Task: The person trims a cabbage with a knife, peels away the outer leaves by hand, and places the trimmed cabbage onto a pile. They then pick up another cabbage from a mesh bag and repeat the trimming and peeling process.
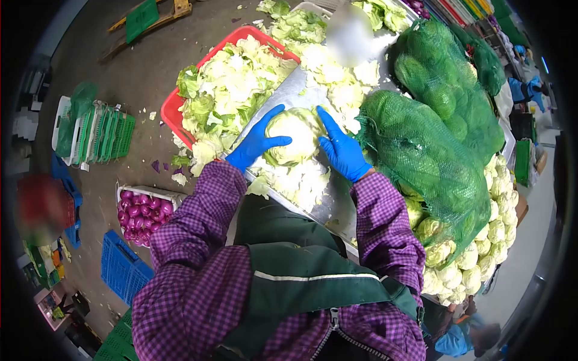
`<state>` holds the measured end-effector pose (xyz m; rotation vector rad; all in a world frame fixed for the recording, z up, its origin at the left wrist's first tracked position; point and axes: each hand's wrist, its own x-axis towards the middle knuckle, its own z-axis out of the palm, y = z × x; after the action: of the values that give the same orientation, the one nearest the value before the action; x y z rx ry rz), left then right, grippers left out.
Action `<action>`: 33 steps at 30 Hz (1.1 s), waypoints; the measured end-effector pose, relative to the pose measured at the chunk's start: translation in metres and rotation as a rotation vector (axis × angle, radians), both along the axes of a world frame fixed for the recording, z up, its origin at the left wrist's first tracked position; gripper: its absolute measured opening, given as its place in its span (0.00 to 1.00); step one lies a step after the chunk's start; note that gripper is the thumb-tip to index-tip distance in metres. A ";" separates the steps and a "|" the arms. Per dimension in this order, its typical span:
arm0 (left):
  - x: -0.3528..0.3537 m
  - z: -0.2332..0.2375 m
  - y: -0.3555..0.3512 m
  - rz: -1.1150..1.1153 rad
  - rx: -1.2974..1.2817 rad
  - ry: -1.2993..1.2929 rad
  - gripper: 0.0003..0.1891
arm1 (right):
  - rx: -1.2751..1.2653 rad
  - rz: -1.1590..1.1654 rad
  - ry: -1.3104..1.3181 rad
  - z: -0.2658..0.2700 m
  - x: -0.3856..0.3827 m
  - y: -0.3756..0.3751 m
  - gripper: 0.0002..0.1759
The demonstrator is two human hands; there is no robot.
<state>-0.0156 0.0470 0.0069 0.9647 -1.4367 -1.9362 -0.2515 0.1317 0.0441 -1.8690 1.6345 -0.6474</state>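
A pale, round cabbage [293, 135] sits between my two blue-gloved hands on the metal table [337, 207]. My left hand [257, 143] cups its left side, the thumb reaching across the front and the fingers curving along the back. Against the right edge, my right hand [344, 150] has its thumb and fingers spread, fingertips right at the cabbage. Loose, torn cabbage leaves [298, 183] lie beneath and in front of it. More trimmed leaves [343, 99] are heaped just behind.
A red crate [173, 114] full of leaves stands at the left. Green mesh sacks of cabbages [427, 147] bulge on the right, beside piled pale cabbages [460, 271]. On the floor are a crate of purple onions [144, 212], a blue crate [123, 268] and green crates [111, 132].
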 end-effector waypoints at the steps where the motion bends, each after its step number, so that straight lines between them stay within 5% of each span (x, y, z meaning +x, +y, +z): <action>1: 0.000 0.000 -0.003 -0.074 0.003 0.010 0.43 | -0.001 -0.001 0.001 0.009 0.001 -0.004 0.36; 2: -0.002 0.000 -0.005 -0.079 -0.183 -0.036 0.44 | 0.062 0.085 0.087 0.021 0.003 -0.008 0.35; 7: -0.008 -0.005 -0.005 -0.139 -0.181 -0.156 0.49 | 0.131 0.276 0.352 0.026 0.004 -0.029 0.33; 9: -0.010 -0.010 -0.001 -0.149 -0.024 -0.047 0.52 | 0.130 0.225 0.221 0.016 -0.001 -0.049 0.31; 10: -0.009 -0.009 0.001 -0.181 -0.237 -0.092 0.54 | 0.130 0.084 0.185 0.002 -0.006 -0.061 0.29; 13: -0.007 -0.007 0.007 -0.145 -0.206 -0.016 0.53 | 0.158 -0.182 0.190 -0.026 -0.023 -0.077 0.27; 19: -0.004 -0.007 0.002 -0.042 0.040 0.059 0.45 | 0.193 -0.113 -0.059 0.020 -0.002 -0.010 0.33; 21: -0.005 -0.004 0.001 -0.026 0.006 0.033 0.43 | -0.039 0.031 0.022 0.007 0.007 0.007 0.33; 25: -0.008 -0.008 -0.002 -0.066 -0.167 -0.043 0.45 | 0.138 -0.016 0.243 0.005 0.016 0.009 0.32; 27: -0.010 -0.007 0.000 -0.055 0.117 0.084 0.47 | -0.046 -0.174 0.102 -0.009 0.019 0.000 0.29; 30: -0.011 -0.001 0.009 -0.165 -0.242 -0.037 0.49 | 0.127 -0.515 -0.048 -0.045 -0.004 -0.033 0.26; 33: -0.005 -0.003 0.005 -0.203 -0.178 -0.038 0.49 | 0.218 -0.614 -0.003 -0.071 -0.044 -0.038 0.28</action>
<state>-0.0208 0.0520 0.0036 0.8046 -1.7546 -1.8975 -0.2953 0.0933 -0.0271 -1.2028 2.1938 -0.6740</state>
